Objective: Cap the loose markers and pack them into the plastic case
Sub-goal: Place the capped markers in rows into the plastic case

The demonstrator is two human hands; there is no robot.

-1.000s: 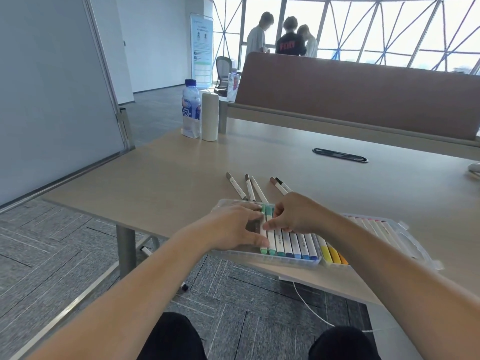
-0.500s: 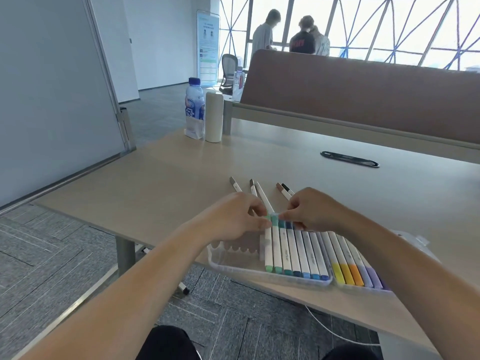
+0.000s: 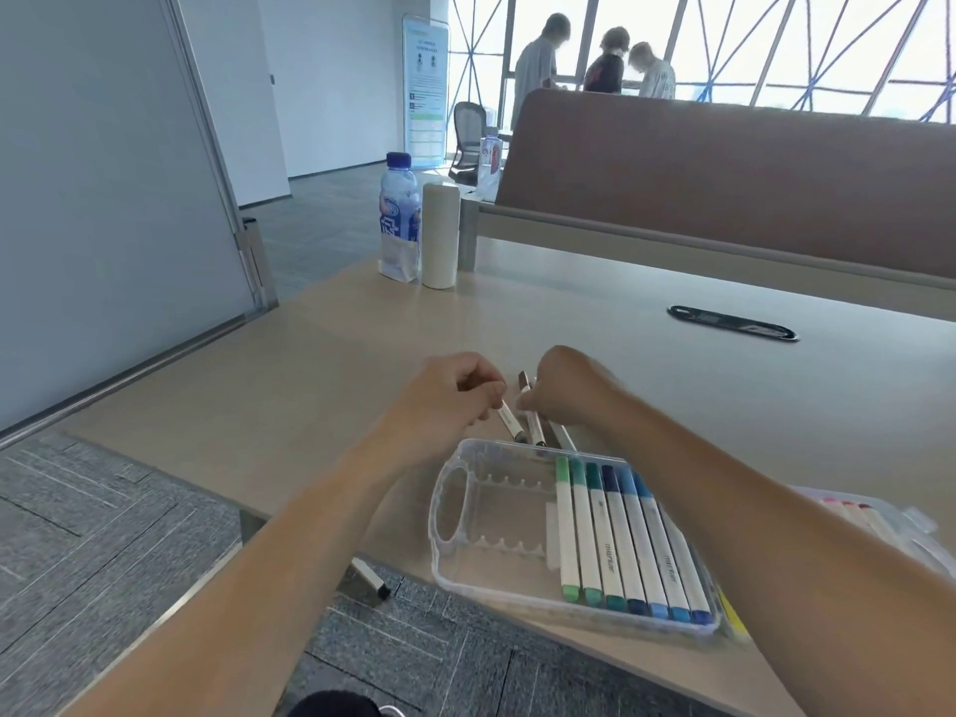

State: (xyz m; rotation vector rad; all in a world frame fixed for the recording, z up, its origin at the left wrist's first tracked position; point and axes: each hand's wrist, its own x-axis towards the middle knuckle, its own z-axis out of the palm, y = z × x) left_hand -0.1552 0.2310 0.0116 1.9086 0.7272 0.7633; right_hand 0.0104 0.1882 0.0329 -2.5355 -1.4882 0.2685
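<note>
Left hand (image 3: 455, 395) pinches one loose marker (image 3: 509, 421), right hand (image 3: 566, 390) pinches a second marker (image 3: 534, 426); both point at the case (image 3: 438, 514), just near.

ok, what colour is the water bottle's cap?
Blue: the cap on the water bottle, clearest in the head view.

Mid-frame, the left hand (image 3: 455, 390) and right hand (image 3: 566, 390) cover the far ends of the loose markers (image 3: 534, 429); the right forearm (image 3: 750, 514) hides the right side of the plastic case (image 3: 468, 566).
</note>
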